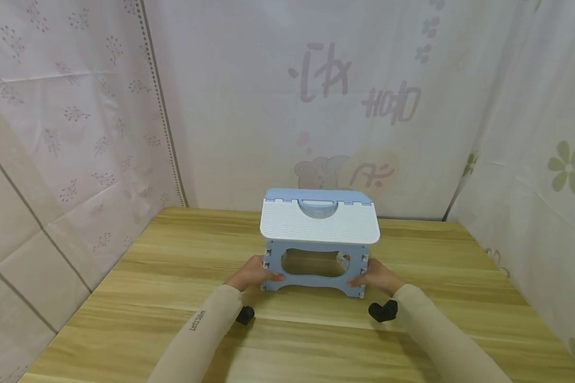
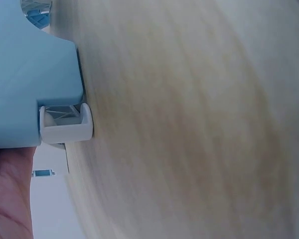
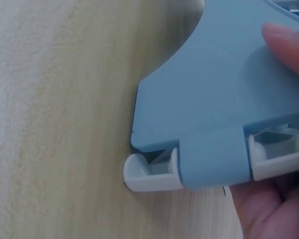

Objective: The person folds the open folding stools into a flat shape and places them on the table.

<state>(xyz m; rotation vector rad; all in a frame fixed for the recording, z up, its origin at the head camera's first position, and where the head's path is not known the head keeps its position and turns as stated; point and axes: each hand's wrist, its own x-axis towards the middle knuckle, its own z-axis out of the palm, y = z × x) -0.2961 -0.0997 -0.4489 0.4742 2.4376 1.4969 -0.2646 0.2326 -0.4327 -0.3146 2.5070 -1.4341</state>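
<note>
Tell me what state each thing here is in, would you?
Folding stool: upright, at least partly unfolded; whether fully, I can't tell.
Left hand: gripping the stool's left side.
Right hand: gripping its right side.
Sleeves: down to the wrists.
Cloth backdrop: hanging.

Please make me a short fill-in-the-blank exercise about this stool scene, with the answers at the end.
1. The blue-and-white plastic folding stool is on a wood-grain ____.
2. The stool's ribbed rectangular top panel is coloured ____.
3. In the head view, the person's left grip holds the stool's left side, and the right grip holds its ____ side.
4. The cream sleeve bearing dark lettering covers the person's ____ arm.

Missing words: table; white; right; left.
</note>
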